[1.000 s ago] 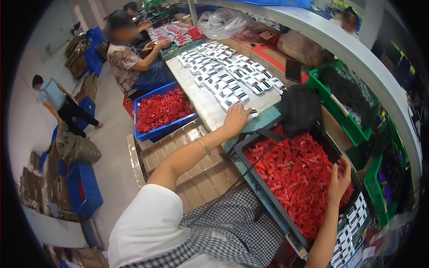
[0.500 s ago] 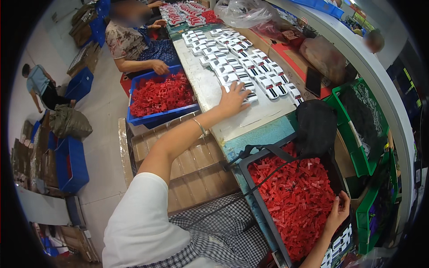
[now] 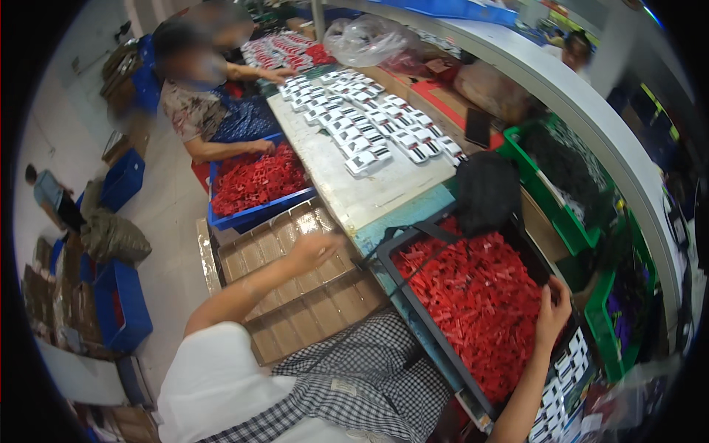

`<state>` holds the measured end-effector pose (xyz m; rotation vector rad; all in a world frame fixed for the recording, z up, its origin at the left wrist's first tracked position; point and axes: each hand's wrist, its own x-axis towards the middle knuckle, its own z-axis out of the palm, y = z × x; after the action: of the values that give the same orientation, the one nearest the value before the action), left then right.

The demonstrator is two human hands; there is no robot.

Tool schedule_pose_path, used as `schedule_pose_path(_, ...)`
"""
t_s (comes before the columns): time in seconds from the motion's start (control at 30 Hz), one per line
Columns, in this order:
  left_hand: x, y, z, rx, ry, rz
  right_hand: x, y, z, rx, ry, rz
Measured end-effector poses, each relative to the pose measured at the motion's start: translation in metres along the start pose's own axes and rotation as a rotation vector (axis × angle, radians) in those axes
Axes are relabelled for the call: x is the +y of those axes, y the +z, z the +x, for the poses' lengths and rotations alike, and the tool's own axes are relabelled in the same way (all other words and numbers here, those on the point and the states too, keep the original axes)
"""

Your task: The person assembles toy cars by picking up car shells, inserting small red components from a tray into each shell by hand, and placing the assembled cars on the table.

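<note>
My left hand point(image 3: 316, 252) hangs over a cardboard tray with compartments point(image 3: 314, 321), beside the table edge. It is smeared by motion, with fingers seemingly curled; nothing shows in it. My right hand point(image 3: 554, 314) is at the right rim of a black bin point(image 3: 443, 341). Its fingers are bent together there, and whatever they hold is hidden. Small red plastic pieces point(image 3: 473, 295) fill this bin. White toy cars point(image 3: 354, 133) with dark stripes stand in close rows on the white table top point(image 3: 369, 199), away from both hands.
A black bag point(image 3: 487, 192) sits at the bin's far corner. Green crates point(image 3: 572, 229) line the right side. A person point(image 3: 196, 111) at the far left reaches into a blue bin point(image 3: 258, 210) of red pieces. More white cars point(image 3: 565, 384) lie near right.
My left hand has left the toy cars and drawn back toward me, over the cardboard tray. My right hand stays at the bin's rim, its fingers slightly shifted. The view has shifted a little.
</note>
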<state>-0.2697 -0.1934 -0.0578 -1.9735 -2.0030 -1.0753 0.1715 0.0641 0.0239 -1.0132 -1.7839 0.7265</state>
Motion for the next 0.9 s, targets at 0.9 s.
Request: schedule_pose_path(0.9,0.207,0.148,-0.041,-1.376,0.906,0.307,0.012,-0.185,-0.217,0.046,0.068,-0.658)
